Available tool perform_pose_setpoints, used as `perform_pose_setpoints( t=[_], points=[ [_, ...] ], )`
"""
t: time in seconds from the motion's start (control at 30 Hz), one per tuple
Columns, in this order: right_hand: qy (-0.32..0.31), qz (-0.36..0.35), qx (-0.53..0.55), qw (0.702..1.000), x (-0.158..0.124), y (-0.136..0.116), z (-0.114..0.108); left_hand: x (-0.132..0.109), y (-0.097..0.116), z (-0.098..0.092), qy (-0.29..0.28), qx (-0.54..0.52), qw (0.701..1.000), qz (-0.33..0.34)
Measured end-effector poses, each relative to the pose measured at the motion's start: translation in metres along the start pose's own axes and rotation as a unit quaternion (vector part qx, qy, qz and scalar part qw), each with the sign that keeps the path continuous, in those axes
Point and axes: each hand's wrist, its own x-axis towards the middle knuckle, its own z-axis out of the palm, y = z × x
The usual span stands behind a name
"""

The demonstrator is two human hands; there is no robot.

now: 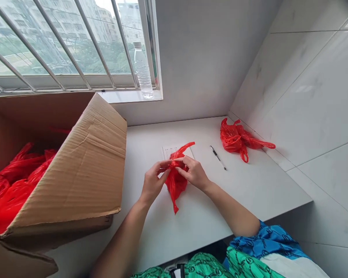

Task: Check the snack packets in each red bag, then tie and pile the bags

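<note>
From here I see a clear, capped bottle (143,73) upright on the windowsill (124,97) — metal bars (95,44) crossing the window (110,42), buildings (66,17) and greenery (117,63) outside. A pen (217,157) lies on the desk (150,139) — tiled wall (313,96) at right.

- A window (72,58) with slanting metal bars (94,43), pale buildings (72,21) and greenery (113,63) outside.
- Daylight falls on the white sill (127,96).
- Plain grey-white wall (203,58) beside the window.
- Large, pale tiles (316,96) on the right wall.
- A white tabletop (197,220) against both walls.
</note>
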Motion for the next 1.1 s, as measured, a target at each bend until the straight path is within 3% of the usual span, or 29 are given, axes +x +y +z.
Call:
perform_pose_setpoints(
  t=[0.13,0.27,0.43,0.53,0.67,0.73,0.93,1.1],
  points=[
    [0.004,0.000,-0.024,1.000,0.000,-0.001,-0.009,0.001,0.002,-0.007,0.062,0.101,0.991,0.062],
    [0.058,0.030,-0.041,0.997,0.003,0.001,-0.035,0.002,0.003,-0.016,0.124,0.115,0.981,0.093],
    [0.057,0.028,-0.014,0.998,0.004,-0.001,-0.055,0.002,0.006,-0.017,0.184,0.056,0.981,0.035],
    [0.014,0.012,0.021,1.000,0.004,-0.006,-0.051,0.001,0.013,-0.016,0.133,0.030,0.990,0.026],
    [-0.030,0.043,0.031,0.998,0.001,-0.013,-0.035,-0.002,0.018,-0.013,-0.031,0.122,0.989,0.077],
    [-0.019,0.064,0.018,0.998,-0.001,-0.016,-0.027,-0.004,0.016,-0.010,-0.045,0.165,0.981,0.096],
    [-0.020,0.042,0.012,0.999,-0.001,-0.022,-0.024,-0.001,0.015,-0.009,0.029,0.209,0.966,0.151],
    [0.121,0.132,0.092,0.980,0.003,-0.013,-0.045,0.003,0.018,-0.020,0.188,0.130,0.970,0.084]
  ],
)
